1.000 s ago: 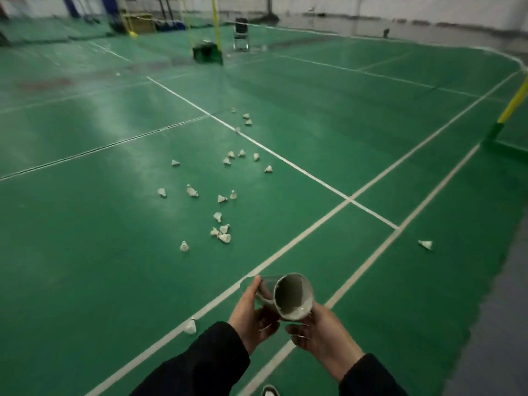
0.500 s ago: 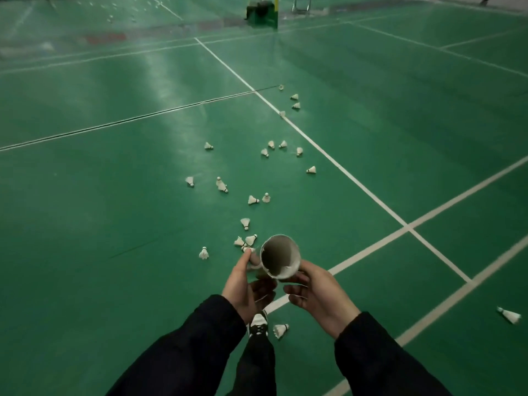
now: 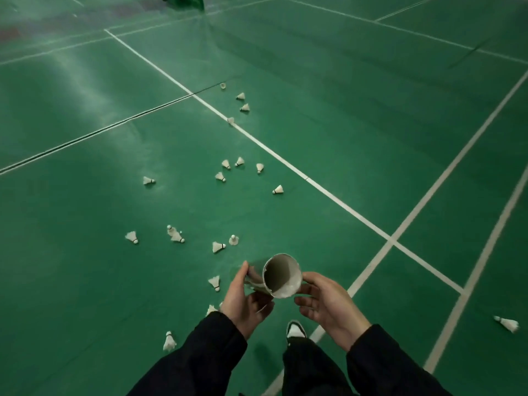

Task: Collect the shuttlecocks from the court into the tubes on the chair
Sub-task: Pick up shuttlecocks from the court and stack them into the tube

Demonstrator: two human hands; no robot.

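Head view. We take the tube (image 3: 281, 277) as our landmark. We hold it in front of us over the green court floor (image 3: 85, 281), open mouth tilted up toward the camera, its long axis running away from us and slightly left. Our left hand (image 3: 245, 304) wraps the tube's body from the left, thumb up along its far side, fingers curled beneath. Our right hand (image 3: 328, 305) cups the rim from the right, thumb touching the lip, fingers loosely bent below; whether it bears weight we cannot tell. The interior looks empty as far as we can see in.

The shuttlecocks lie scattered on the floor, mostly beyond and left of the tube. The nearest shuttlecock (image 3: 215, 282) lies just left of the tube, beside the left hand, cork end toward us. Another shuttlecock (image 3: 169, 341) lies lower left, near the left sleeve. A lone shuttlecock (image 3: 507, 323) lies well apart to the right.

Judgement: the closest pieces lie on the left-hand side, so we free one hand while the other keeps the tube.
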